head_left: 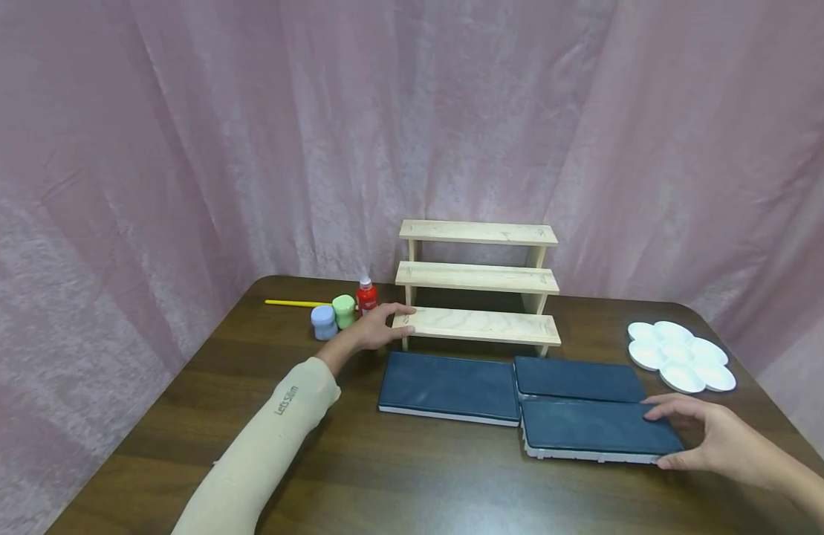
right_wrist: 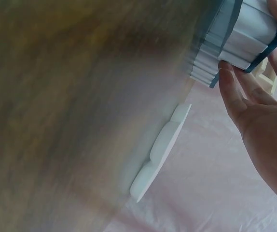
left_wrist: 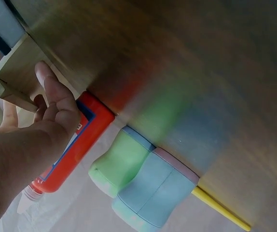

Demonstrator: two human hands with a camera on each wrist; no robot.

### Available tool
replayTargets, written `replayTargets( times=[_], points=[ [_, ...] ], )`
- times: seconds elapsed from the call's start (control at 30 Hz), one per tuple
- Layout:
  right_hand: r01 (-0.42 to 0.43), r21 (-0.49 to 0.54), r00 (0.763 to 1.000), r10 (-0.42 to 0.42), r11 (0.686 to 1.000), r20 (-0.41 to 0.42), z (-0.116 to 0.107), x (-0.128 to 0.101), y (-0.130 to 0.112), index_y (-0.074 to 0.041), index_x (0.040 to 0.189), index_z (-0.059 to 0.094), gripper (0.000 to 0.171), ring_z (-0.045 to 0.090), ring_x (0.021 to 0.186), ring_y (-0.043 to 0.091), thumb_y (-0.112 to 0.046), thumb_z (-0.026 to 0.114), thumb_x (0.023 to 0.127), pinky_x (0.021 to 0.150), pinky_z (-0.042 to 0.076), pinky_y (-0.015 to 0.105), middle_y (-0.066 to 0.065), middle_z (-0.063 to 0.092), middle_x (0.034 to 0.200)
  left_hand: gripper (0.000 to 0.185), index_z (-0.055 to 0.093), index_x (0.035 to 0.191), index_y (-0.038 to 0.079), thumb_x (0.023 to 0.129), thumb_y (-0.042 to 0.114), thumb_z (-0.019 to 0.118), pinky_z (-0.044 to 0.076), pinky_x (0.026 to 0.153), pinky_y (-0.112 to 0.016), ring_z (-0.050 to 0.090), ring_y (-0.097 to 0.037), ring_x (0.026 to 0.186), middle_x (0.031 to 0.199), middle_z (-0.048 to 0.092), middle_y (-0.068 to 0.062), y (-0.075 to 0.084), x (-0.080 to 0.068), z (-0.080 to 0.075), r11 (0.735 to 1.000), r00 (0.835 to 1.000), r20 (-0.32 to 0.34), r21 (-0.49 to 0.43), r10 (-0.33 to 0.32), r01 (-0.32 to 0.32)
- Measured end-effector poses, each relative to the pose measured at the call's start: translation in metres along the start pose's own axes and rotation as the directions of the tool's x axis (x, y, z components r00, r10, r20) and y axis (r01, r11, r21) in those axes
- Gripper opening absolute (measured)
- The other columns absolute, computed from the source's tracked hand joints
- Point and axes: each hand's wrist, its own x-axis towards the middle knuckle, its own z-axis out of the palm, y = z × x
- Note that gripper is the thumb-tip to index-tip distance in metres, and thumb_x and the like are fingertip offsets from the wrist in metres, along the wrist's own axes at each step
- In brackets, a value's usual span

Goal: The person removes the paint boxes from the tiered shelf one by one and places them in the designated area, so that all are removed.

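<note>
My left hand (head_left: pixel 401 324) reaches to the wooden three-step shelf (head_left: pixel 478 279) and pinches the left end of its lowest step, fingers on top and thumb at the front. In the left wrist view the thumb (left_wrist: pixel 51 92) presses on the wood corner (left_wrist: pixel 18 67). My right hand (head_left: pixel 657 440) grips the right end of the nearest dark blue flat box (head_left: pixel 585 429), fingers on the lid and thumb at the front edge; the right wrist view shows the fingers (right_wrist: pixel 232 87) at the box's white ribbed end (right_wrist: pixel 240 38).
Two more dark blue boxes (head_left: pixel 448 386) (head_left: pixel 579 377) lie in front of the shelf. Red (head_left: pixel 366 296), green (head_left: pixel 344 310) and blue (head_left: pixel 323 322) paint bottles and a yellow stick (head_left: pixel 294 303) sit left of it. A white palette (head_left: pixel 682 355) lies at right. Pink curtains surround the table.
</note>
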Motion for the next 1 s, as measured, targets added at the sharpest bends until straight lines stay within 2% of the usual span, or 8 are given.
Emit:
replayTargets(
  times=[0.37,0.63,0.83,1.0],
  points=[
    [-0.028,-0.057,0.999,0.03,0.998,0.03,0.003,-0.001,0.001,-0.015,0.113,0.064,0.058,0.046,0.117,-0.015,-0.016,0.093,0.063,0.088,0.04,0.002,-0.015,0.058,0.127,0.051,0.057,0.139,0.016,0.093,0.035,0.069,0.03,0.113,-0.056,0.039,-0.036,0.139,0.148,0.047,-0.015,-0.001,0.001,0.0,1.0,1.0,0.003,0.001,-0.012,0.012],
    [-0.039,-0.075,0.999,0.041,0.996,0.018,0.004,0.0,-0.001,-0.016,0.111,0.065,0.057,0.048,0.115,-0.014,-0.019,0.094,0.062,0.088,0.04,0.001,-0.013,0.06,0.124,0.051,0.058,0.139,0.015,0.093,0.034,0.07,0.03,0.113,-0.056,0.038,-0.036,0.14,0.148,0.047,-0.016,0.0,0.0,0.001,1.0,1.0,0.001,-0.007,-0.008,0.008],
    [-0.052,-0.136,0.998,0.054,0.989,0.011,0.004,0.0,-0.002,-0.015,0.111,0.065,0.058,0.056,0.105,-0.009,-0.024,0.094,0.061,0.082,0.044,0.004,-0.012,0.062,0.12,0.051,0.058,0.139,0.014,0.093,0.032,0.07,0.029,0.114,-0.055,0.04,-0.036,0.139,0.147,0.048,-0.017,-0.002,-0.001,0.001,1.0,1.0,-0.004,-0.008,0.008,-0.008],
    [-0.076,-0.23,0.996,0.065,0.97,-0.054,0.003,0.004,-0.012,-0.015,0.109,0.067,0.06,0.059,0.096,-0.006,-0.026,0.096,0.058,0.074,0.05,0.011,-0.006,0.062,0.113,0.051,0.058,0.139,0.014,0.093,0.032,0.07,0.029,0.114,-0.055,0.039,-0.036,0.139,0.147,0.048,-0.017,-0.001,0.0,0.0,1.0,1.0,-0.01,-0.001,0.01,-0.01]
  ],
)
